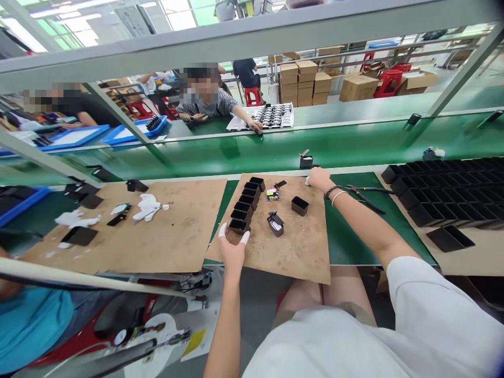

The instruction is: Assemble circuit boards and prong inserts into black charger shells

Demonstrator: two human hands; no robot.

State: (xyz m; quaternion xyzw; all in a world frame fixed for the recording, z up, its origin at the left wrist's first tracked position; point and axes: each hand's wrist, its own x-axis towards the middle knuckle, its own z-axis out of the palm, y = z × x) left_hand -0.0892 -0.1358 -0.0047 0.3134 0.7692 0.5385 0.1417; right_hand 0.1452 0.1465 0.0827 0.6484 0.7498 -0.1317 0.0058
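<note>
My left hand (233, 251), with white fingertip covers, has thumb and fingers on either side of the nearest black plastic box (238, 226). That open-topped box ends a row of several like it (249, 199) on the brown cardboard sheet (295, 257). My right hand (320, 179) reaches to the far bench edge, its fingers curled; what they hold, if anything, is hidden. Just beyond it stands a black box with a raised flap (306, 160). Between my hands lie a small circuit board (273, 195), a lone black box (300, 205) and a filled black box (275, 224).
Yellow-and-black pliers (368, 199) lie right of the cardboard. Many black boxes (444, 189) stand in rows at far right. A green conveyor (354, 136) runs behind the bench. Across it, a person's hand (255, 125) is beside a white tray (289, 122). White gloves (147, 207) lie at left.
</note>
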